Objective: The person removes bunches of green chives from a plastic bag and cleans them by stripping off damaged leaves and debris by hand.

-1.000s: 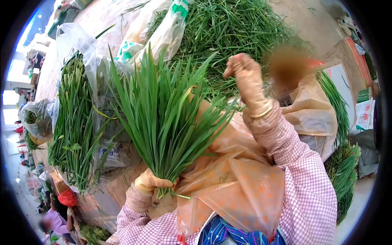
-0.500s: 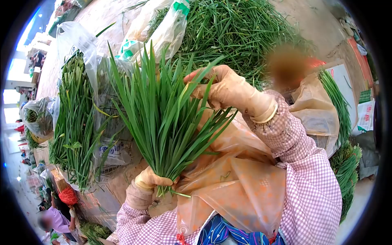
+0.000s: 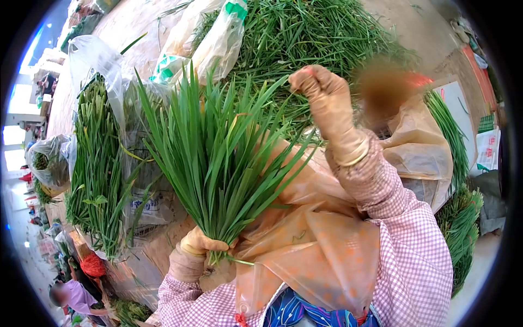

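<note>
A fanned bunch of long, flat green leaves that look like garlic chives stands upright in front of me. My left hand, gloved in tan, is closed around its pale lower ends, with short stalk ends showing below the fist. To the upper right of the bunch, my right hand is raised with its gloved fingers pinched together. One leaf tip of the bunch reaches close to those fingers. Whether the pinch holds a leaf cannot be made out. A translucent orange-patterned apron covers my lap beneath the bunch.
Behind the bunch lies a large heap of loose green leaves. Clear plastic bags and a long stack of chives lie at the left. More green bundles are at the right. A person in a purple shirt is at lower left.
My right hand has moved up and right, away from the leaves, and its fingers have drawn together. My left hand keeps its grip, with the bunch shifted slightly left.
</note>
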Motion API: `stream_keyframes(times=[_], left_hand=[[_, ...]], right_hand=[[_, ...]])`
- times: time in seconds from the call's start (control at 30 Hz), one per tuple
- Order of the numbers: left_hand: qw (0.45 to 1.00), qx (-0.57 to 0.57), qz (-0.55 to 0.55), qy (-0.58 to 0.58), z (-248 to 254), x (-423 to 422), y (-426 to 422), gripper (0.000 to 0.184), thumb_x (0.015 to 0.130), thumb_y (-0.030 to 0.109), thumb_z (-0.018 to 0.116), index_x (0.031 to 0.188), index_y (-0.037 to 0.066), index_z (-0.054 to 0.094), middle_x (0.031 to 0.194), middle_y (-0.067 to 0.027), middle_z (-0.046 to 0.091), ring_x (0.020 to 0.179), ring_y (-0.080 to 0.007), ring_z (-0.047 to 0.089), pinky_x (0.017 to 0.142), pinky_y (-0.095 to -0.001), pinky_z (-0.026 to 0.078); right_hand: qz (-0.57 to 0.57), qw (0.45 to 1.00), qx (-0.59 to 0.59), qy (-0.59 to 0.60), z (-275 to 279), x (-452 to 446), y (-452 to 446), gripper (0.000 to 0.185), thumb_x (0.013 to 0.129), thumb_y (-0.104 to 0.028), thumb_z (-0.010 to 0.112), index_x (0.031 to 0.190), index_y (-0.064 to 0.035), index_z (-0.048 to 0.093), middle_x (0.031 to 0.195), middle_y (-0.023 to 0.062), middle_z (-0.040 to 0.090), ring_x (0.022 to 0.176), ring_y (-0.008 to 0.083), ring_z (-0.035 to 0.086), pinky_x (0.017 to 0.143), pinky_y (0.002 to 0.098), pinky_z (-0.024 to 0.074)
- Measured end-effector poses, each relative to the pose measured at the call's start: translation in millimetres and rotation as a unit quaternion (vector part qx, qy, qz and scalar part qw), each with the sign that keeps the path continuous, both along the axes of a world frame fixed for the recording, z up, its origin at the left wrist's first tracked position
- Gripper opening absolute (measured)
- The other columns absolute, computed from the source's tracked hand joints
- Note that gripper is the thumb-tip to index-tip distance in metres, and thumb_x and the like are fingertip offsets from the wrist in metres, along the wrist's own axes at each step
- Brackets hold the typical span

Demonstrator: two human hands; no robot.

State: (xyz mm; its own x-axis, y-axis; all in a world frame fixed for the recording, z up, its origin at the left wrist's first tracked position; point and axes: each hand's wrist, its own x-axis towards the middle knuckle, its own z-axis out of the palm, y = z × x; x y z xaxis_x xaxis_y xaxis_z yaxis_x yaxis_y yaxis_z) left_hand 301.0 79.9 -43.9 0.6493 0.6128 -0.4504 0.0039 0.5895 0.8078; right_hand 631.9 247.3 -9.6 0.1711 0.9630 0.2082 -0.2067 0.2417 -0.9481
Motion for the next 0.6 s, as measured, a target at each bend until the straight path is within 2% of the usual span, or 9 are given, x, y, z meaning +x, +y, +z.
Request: stream_keyframes(times=[0.07,0.13,0.17,0.23,0.33,0.47,0.5,0.53,0.6], left_hand=[[1.000,-0.001,0.007,-0.012,7,4,2,0.027,0.064,0.004,0.073,0.089,-0.002,0.064,0.076,-0.0083,0.063,0.068,-0.0196,0.059,0.060,-0.0321,0.049],[1.000,-0.011,0.018,-0.012,10,7,4,0.026,0.064,0.002,0.072,0.089,-0.002,0.064,0.076,-0.0083,0.063,0.067,-0.0197,0.059,0.060,-0.0321,0.049],[1.000,-0.014,0.021,-0.012,12,8,4,0.026,0.064,0.002,0.071,0.089,-0.002,0.064,0.076,-0.0084,0.063,0.067,-0.0197,0.059,0.060,-0.0321,0.049],[0.998,-0.054,0.013,0.001,13,7,4,0.026,0.063,0.001,0.071,0.088,-0.002,0.064,0.076,-0.0084,0.063,0.067,-0.0196,0.059,0.060,-0.0322,0.049],[0.999,-0.044,0.020,-0.007,18,10,6,0.026,0.062,0.001,0.071,0.088,-0.002,0.064,0.076,-0.0085,0.063,0.067,-0.0196,0.060,0.060,-0.0321,0.049],[0.998,-0.063,0.028,-0.003,20,9,4,0.024,0.063,0.001,0.072,0.087,-0.001,0.065,0.076,-0.0081,0.064,0.067,-0.0192,0.060,0.060,-0.0321,0.049],[0.999,-0.037,0.011,0.007,19,8,5,0.023,0.064,0.001,0.072,0.086,0.000,0.065,0.076,-0.0078,0.064,0.067,-0.0190,0.060,0.059,-0.0322,0.049],[1.000,-0.012,-0.007,0.016,17,8,5,0.022,0.065,0.001,0.072,0.086,0.000,0.066,0.075,-0.0074,0.064,0.067,-0.0188,0.060,0.059,-0.0324,0.049],[1.000,-0.015,-0.006,0.015,17,9,7,0.021,0.066,0.001,0.071,0.086,0.000,0.066,0.075,-0.0071,0.064,0.067,-0.0187,0.060,0.059,-0.0325,0.050]], right_hand=[[0.079,0.991,-0.075,0.078,2,17,3,0.025,0.089,-0.027,0.066,0.087,-0.0017,0.065,0.082,0.0033,0.066,0.070,0.0107,0.059,0.067,0.0232,0.0493],[0.132,0.988,-0.077,-0.016,5,17,4,0.027,0.090,-0.029,0.065,0.093,-0.0022,0.066,0.082,0.0034,0.066,0.070,0.0111,0.059,0.069,0.0231,0.0484],[0.132,0.988,-0.077,-0.016,9,16,5,0.027,0.090,-0.029,0.065,0.093,-0.0022,0.066,0.082,0.0034,0.066,0.070,0.0111,0.059,0.069,0.0231,0.0484],[0.235,0.961,-0.141,-0.049,18,11,8,0.028,0.091,-0.030,0.063,0.099,-0.0034,0.066,0.084,0.0032,0.067,0.071,0.0115,0.060,0.071,0.0249,0.0482],[0.319,0.937,-0.143,0.008,6,5,16,0.027,0.092,-0.030,0.061,0.101,-0.0046,0.065,0.082,0.0020,0.066,0.070,0.0115,0.060,0.072,0.0259,0.0484],[0.246,0.965,-0.085,-0.007,0,-9,17,0.017,0.090,-0.023,0.064,0.093,-0.0059,0.067,0.074,0.0032,0.064,0.066,0.0119,0.058,0.066,0.0266,0.0463],[0.133,0.977,0.033,-0.163,-6,-14,16,0.013,0.087,-0.017,0.066,0.089,-0.0045,0.066,0.071,0.0066,0.063,0.062,0.0113,0.055,0.060,0.0284,0.0450],[0.134,0.977,0.030,-0.164,-8,-14,15,0.013,0.087,-0.017,0.066,0.089,-0.0045,0.066,0.071,0.0066,0.063,0.062,0.0113,0.055,0.060,0.0284,0.0450],[-0.036,0.904,0.201,-0.377,-6,-12,12,0.012,0.086,-0.015,0.066,0.088,-0.0030,0.065,0.069,0.0091,0.061,0.059,0.0107,0.053,0.057,0.0306,0.0450]])
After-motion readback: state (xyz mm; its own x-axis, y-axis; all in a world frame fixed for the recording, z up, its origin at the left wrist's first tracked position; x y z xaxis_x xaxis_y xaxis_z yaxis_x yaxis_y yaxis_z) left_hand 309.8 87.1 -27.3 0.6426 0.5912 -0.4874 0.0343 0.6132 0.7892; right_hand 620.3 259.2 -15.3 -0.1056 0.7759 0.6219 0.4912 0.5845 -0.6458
